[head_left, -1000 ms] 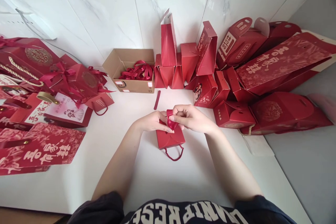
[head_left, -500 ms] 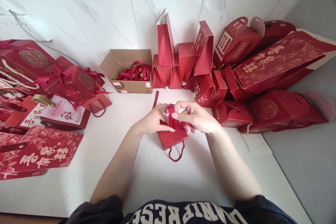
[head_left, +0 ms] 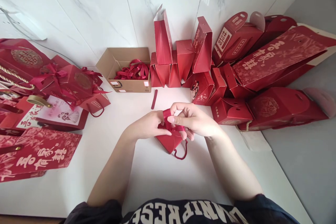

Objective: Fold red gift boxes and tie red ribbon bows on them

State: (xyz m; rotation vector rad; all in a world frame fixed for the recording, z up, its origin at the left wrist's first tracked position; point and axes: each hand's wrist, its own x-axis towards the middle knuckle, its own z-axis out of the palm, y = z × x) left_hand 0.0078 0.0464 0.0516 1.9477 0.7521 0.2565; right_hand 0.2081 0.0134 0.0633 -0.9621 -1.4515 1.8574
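A small red gift box [head_left: 170, 142] lies on the white table in front of me, with a dark red cord handle [head_left: 185, 152] looping out at its near right side. Red ribbon [head_left: 167, 113] stands up in a loop above the box. My right hand [head_left: 193, 119] pinches the ribbon between thumb and forefinger, its lower fingers curled below. From the other side my left hand [head_left: 151, 125] closes on the ribbon at the box top, its thumb against the box; its fingertips are partly hidden.
An open cardboard box [head_left: 131, 85] of loose red ribbon stands at the back, near a thin red strip [head_left: 154, 99]. Red gift boxes [head_left: 185, 56] are stacked at the back and right [head_left: 278, 108]. More decorated boxes and bags [head_left: 49, 150] crowd the left.
The ribbon loop has leaned left and is more bent over my right thumb. The red box has turned slightly, its cord handle swinging right. My left hand has shifted a little left.
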